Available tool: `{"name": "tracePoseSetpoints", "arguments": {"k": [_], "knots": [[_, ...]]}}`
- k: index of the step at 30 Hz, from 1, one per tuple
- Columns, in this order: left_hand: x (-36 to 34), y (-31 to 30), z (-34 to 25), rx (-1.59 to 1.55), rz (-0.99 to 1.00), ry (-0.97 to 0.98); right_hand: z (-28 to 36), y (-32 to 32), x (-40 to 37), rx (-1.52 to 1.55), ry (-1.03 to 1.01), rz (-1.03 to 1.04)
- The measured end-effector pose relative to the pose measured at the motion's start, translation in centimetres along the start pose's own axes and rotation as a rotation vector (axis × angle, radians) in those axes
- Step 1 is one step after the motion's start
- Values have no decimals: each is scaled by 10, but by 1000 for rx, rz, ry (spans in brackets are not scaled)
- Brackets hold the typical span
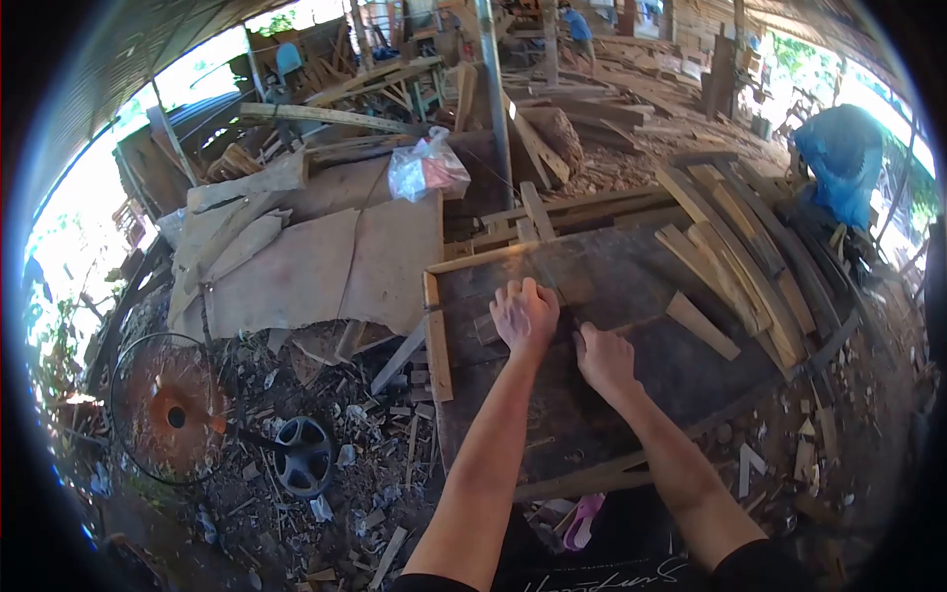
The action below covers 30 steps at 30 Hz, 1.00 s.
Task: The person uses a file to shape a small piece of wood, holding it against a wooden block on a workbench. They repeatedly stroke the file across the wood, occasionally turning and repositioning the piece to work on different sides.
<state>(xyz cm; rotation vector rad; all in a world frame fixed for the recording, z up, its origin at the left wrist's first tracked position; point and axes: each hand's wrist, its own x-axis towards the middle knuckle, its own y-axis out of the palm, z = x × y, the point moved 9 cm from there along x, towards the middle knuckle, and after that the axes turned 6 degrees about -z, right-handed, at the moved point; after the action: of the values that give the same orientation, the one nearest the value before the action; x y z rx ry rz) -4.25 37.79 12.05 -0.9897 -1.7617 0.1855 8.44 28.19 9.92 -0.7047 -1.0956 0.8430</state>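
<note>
We likely do best here to keep both wrists steady and our pressure even, with the wood piece [486,330] lying on the bench [567,426], left of its middle. Both forearms reach over the bench's near edge, left hand [525,314] farther across than right hand [605,359]; both hands' fingers curl inward, but we cannot tell what they hold.
</note>
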Motion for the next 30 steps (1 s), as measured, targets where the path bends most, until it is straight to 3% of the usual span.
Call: {"name": "tracePoseSetpoints", "arguments": {"k": [3,8,12,16,19,28,30], "knots": [[2,2,0,2,-3,12,-6,-7,-21,22,47,94],[1,3,-1,23,12,34,6,12,30,25,-45,-57],[2,7,3,37,34,-37,4,3,16,28,-68,-72],[4,8,4,27,41,-34,-6,2,-2,23,29,104],[4,6,2,53,18,5,1,13,24,28,-26,-56],[5,6,2,52,17,-17,-9,4,-6,48,62,139],[1,8,2,66,17,-4,1,15,22,27,-46,-86]]}}
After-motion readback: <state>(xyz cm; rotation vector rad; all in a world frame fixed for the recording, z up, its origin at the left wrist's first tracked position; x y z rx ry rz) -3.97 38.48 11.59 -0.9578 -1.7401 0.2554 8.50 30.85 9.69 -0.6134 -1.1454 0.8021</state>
